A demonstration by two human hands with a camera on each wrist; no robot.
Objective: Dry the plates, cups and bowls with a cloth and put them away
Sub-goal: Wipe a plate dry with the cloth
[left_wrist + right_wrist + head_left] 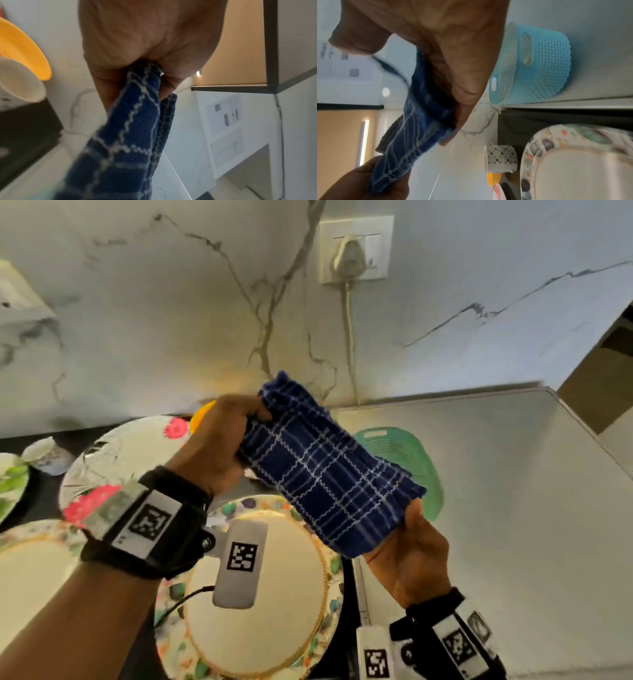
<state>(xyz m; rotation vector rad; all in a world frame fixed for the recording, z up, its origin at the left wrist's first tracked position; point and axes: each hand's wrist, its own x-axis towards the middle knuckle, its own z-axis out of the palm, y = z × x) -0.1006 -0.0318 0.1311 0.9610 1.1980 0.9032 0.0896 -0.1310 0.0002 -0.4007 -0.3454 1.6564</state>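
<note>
Above plates, 2 hands gripping cloth (329, 470)

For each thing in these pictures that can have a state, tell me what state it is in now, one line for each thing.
cloth: held up in the air, stretched between both hands
left hand: grips one end of the cloth
right hand: holds the other end
plates: lying on the counter, not held
cup: lying on its side
basket: standing on the steel surface
plug: in the wall socket
</note>
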